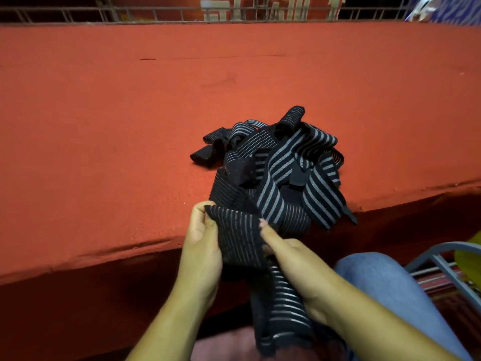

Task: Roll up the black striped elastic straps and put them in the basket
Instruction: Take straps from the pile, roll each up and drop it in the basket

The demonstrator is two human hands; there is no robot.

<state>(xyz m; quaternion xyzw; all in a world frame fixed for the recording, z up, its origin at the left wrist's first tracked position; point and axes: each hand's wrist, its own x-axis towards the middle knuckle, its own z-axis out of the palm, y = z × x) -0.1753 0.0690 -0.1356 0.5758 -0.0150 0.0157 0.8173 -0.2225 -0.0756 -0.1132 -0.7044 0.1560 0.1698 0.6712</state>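
There are two bare hands, the left hand (201, 246) and the right hand (294, 261), one striped strap (239, 235) gripped between them, one tangled heap (276, 162) of further straps too knotted together to number, one red table (130, 126), one denim-clad knee (377, 277) and one grey metal frame (442, 264).

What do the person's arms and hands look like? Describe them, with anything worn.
Both are bare: the left hand and right hand wear no gloves, and no rings, watch or bracelet show. The left forearm and right forearm carry no sleeve within the frame.
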